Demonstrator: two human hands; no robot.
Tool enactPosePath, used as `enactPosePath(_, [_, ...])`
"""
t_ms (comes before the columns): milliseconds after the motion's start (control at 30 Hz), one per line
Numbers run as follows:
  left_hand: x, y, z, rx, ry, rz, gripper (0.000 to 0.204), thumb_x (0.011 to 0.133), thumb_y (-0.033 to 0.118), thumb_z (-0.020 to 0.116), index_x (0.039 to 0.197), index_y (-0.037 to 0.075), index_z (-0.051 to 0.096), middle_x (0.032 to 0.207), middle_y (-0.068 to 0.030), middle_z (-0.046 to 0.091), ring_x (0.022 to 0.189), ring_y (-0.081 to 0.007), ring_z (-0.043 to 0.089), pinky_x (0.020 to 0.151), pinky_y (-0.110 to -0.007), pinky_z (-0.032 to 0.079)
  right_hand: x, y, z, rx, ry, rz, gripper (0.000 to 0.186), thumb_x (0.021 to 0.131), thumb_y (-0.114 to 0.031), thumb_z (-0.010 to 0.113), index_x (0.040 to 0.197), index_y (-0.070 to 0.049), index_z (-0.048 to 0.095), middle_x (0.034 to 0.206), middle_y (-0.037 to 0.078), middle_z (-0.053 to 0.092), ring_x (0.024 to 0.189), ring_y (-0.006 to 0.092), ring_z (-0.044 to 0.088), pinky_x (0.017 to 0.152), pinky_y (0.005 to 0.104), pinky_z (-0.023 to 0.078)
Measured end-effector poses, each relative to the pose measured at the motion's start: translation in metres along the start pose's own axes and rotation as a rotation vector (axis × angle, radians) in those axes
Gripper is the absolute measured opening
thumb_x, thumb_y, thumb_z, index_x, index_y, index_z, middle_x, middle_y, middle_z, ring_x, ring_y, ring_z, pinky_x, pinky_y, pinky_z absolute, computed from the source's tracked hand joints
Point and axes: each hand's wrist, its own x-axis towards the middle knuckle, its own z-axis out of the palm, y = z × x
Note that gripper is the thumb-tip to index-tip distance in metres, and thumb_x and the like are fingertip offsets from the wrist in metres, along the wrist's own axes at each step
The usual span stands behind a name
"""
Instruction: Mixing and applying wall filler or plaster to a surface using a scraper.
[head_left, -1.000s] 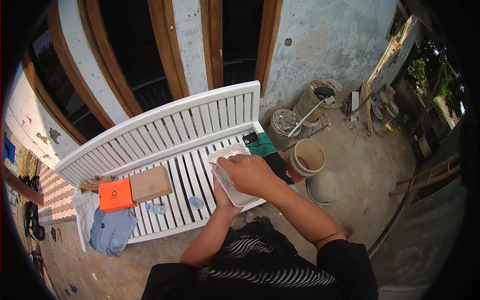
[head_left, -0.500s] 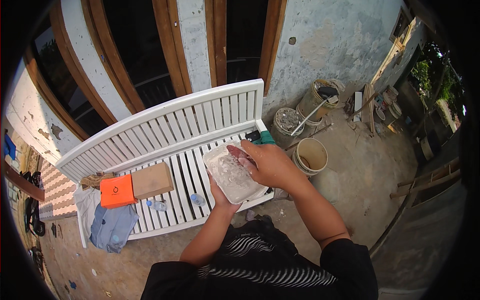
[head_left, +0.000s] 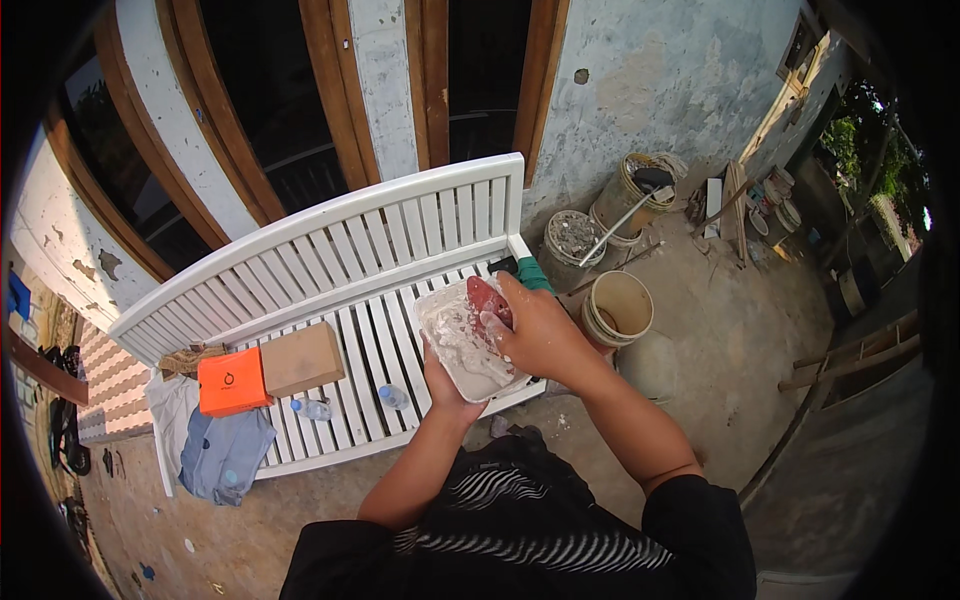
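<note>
A shallow white rectangular tub (head_left: 514,388) is held up in front of me, over the front edge of the bench. My left hand (head_left: 448,386) supports it from below and along its near left side, fingers mostly hidden beneath. Thick whitish paste (head_left: 458,338) fills the tub, lumpy and streaked on top. My right hand (head_left: 546,332) reaches over the tub's right side, closed around a flat red scraper (head_left: 484,297) smeared with paste. Its lower edge is hidden by my fingers and the paste.
A white slatted bench (head_left: 345,228) holds an orange box (head_left: 232,382), a brown box (head_left: 302,360), small plastic bottles (head_left: 393,397) and a grey cloth (head_left: 226,452). To the right stand an open bucket (head_left: 618,308), a rubble-filled bucket (head_left: 573,240) and a larger bucket (head_left: 618,205) with a long handle.
My right hand has turned, so the red scraper now shows more and points up toward the tub's far edge. The paste's surface has been shifted, and the tub has moved slightly right.
</note>
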Motion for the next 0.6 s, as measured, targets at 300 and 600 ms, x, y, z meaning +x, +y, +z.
enactPosePath(300, [0.001, -0.012, 0.0, 0.008, 0.031, 0.054, 0.065, 0.098, 0.062, 0.028, 0.144, 0.019, 0.041, 0.143, -0.005, 0.048, 0.128, -0.0265, 0.049, 0.107, -0.044, 0.04, 0.005, 0.003, 0.033, -0.022, 0.066, 0.035, 0.031, 0.081, -0.005, 0.062, 0.105, 0.007, 0.045, 0.073, 0.029, 0.061, 0.074, 0.0467, 0.062, 0.067, 0.053, 0.048])
enactPosePath(600, [-0.003, -0.012, 0.007, 0.023, 0.028, 0.086, 0.074, 0.097, 0.065, 0.025, 0.147, 0.012, 0.036, 0.146, -0.0103, 0.044, 0.131, -0.0295, 0.046, 0.11, -0.044, 0.036, 0.01, 0.002, 0.018, -0.101, 0.107, 0.043, 0.027, 0.078, -0.003, 0.062, 0.099, 0.004, 0.046, 0.071, 0.027, 0.061, 0.074, 0.0475, 0.061, 0.067, 0.0541, 0.047])
